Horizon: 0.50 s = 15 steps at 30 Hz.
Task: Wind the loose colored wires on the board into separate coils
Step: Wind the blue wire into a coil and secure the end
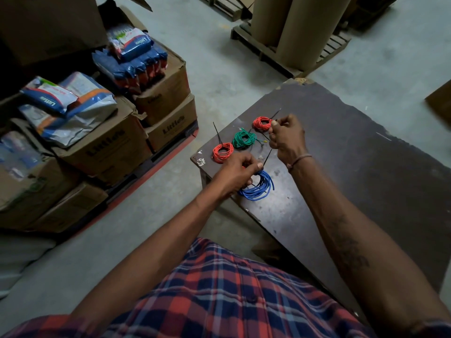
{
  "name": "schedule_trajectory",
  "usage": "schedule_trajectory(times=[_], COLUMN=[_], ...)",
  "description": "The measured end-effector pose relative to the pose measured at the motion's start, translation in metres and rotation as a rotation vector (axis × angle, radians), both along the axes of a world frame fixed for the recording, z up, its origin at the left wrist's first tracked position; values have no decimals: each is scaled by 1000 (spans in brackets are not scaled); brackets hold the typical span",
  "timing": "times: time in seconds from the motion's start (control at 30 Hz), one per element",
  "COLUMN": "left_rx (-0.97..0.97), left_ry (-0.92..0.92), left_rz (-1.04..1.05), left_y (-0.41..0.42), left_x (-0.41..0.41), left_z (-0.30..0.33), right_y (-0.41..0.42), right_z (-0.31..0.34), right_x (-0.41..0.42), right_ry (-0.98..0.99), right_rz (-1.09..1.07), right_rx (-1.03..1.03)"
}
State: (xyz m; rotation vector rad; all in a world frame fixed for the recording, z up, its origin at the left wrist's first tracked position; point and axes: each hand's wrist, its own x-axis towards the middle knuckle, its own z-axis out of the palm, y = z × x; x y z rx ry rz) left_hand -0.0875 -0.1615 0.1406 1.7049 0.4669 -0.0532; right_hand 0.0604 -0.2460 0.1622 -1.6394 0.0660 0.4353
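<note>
Blue coil (258, 187) sits at the board's (353, 167) near edge, pinched in my left hand (238, 175) beside its black tie (266, 159). My right hand (286, 135) is curled above; what it holds I cannot tell. I should cinch firmly, loops kept flat, clear of the green coil (243, 139).

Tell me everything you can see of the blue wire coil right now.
The blue wire coil is a loose ring of many turns of thin, plastic-looking insulated wire, lying near the dark board's near-left edge. The left hand grips its left side, hiding part of it. A thin black tie rises from it toward the right hand.
</note>
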Motion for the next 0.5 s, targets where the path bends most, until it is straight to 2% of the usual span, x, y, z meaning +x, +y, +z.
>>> schedule_trajectory(times=[0.1, 0.2, 0.3, 0.37, 0.5], left_rx=[67, 19, -61, -135, -178], left_ry=[-7, -24, -65, -85, -77], left_rz=[-44, -67, -17, 109, 294], left_y=[8, 15, 17, 16, 11], left_x=[3, 5, 5, 7, 15], left_z=[2, 1, -12, -28, -48], right_y=[10, 12, -4, -23, -66], right_z=[-5, -8, -9, -11, -34], right_x=[6, 10, 9, 4, -22], right_ry=[-33, -78, -34, -9, -19], right_rz=[12, -23, -41, 54, 300], right_rx=[-21, -11, 102, 113, -82])
